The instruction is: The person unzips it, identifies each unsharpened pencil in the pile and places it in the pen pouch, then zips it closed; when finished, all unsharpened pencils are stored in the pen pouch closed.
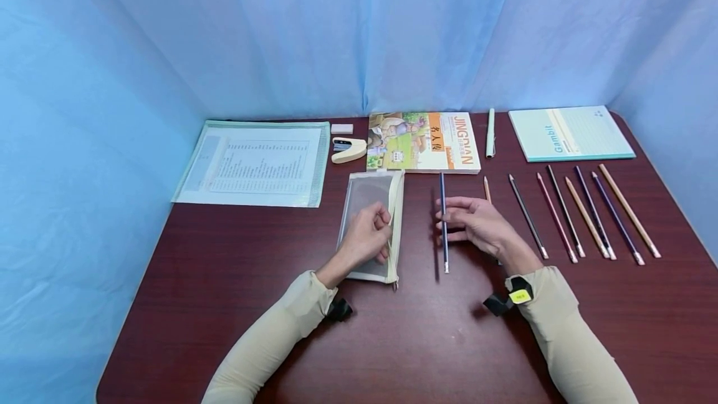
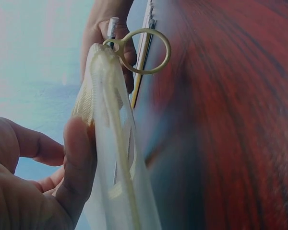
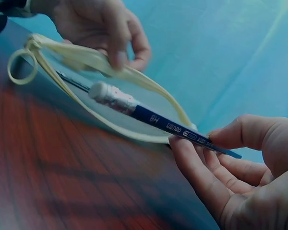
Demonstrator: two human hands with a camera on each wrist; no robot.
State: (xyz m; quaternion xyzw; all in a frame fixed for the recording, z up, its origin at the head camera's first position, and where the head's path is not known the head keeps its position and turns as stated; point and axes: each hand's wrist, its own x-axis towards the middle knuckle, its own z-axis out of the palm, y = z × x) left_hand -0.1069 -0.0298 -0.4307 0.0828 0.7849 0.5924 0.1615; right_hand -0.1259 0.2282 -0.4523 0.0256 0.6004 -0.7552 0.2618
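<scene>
Blue pencil (image 1: 443, 223); cream mesh pouch (image 1: 370, 204); dark-red table (image 1: 426, 341)

A cream mesh pencil pouch (image 1: 370, 223) lies lengthwise near the table's middle, its zipped edge lifted open, while a dark blue pencil (image 1: 443, 223) with a white eraser end is held just right of it.

I am sitting at a staged recording booth set up like a study desk: pale blue cloth (image 1: 280, 30) hangs on three sides of my dark red counter (image 1: 426, 341), which carries a book (image 1: 423, 141), a notebook (image 1: 572, 133), a stapler (image 1: 348, 149) and a row of pencils (image 1: 583, 217).
</scene>
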